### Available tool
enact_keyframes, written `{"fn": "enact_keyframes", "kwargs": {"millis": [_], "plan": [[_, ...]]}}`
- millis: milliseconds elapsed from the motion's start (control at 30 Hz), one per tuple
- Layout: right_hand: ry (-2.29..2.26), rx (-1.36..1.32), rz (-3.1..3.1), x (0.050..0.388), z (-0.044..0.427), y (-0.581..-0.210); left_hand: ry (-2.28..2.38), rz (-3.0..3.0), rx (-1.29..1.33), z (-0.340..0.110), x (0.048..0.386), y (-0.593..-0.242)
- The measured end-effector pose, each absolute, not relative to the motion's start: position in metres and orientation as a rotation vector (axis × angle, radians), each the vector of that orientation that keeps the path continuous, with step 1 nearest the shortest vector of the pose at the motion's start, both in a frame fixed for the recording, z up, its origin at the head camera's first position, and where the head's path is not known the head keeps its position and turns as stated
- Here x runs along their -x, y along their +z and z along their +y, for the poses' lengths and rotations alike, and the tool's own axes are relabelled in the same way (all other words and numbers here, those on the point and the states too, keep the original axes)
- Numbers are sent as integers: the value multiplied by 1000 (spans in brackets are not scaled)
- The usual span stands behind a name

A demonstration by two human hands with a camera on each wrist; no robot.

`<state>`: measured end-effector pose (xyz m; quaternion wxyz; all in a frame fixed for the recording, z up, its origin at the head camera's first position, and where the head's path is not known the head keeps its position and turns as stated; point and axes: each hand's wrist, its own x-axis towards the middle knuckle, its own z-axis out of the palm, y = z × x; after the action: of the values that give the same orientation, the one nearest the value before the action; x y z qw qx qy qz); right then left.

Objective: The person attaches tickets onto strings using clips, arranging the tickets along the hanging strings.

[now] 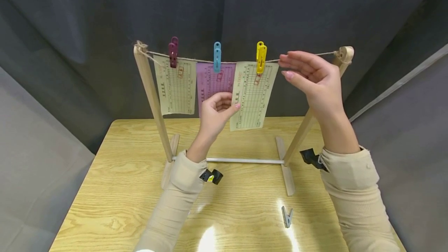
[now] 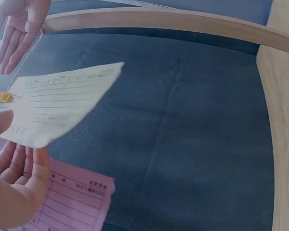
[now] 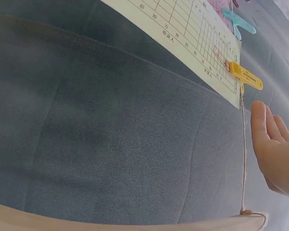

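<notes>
A pale yellow receipt slip (image 1: pixel 252 100) hangs from a twine line (image 1: pixel 271 61) under a yellow clothespin (image 1: pixel 261 56). My left hand (image 1: pixel 217 114) holds this slip by its left edge, thumb on the front and fingers curled behind; the left wrist view shows the slip (image 2: pixel 62 103) between them. Just right of the slip, my right hand (image 1: pixel 316 79) is raised beside the twine with fingers extended, holding nothing. A purple slip (image 1: pixel 215 79) hangs under a blue clothespin (image 1: pixel 217 57), partly hidden by my left hand. Another yellowish slip (image 1: pixel 177 88) hangs under a maroon clothespin (image 1: pixel 173 52).
The twine runs between two wooden posts (image 1: pixel 151 100) joined low down by a white rod (image 1: pixel 245 160). A grey clothespin (image 1: pixel 287 217) lies on the wooden table (image 1: pixel 115 205), towards the front right. Dark cloth (image 1: pixel 224 11) hangs behind the stand.
</notes>
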<state>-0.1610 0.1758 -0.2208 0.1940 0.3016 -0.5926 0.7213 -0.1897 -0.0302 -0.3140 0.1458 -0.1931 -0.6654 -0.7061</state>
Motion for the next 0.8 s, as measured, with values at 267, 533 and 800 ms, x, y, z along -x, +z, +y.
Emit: {"fn": "enact_keyframes", "kwargs": {"millis": [267,533,800], "plan": [[2032,-836,-1647,157,180,-226,-1930,-2095,631,-38,181,-327],[2035,-832,-1675,152,189,-242,-1885,-2166,696,-52,176,-348],[2067,-838,-1724,150,199,-266,-1888,-2215,717,-70,163,-365]]}}
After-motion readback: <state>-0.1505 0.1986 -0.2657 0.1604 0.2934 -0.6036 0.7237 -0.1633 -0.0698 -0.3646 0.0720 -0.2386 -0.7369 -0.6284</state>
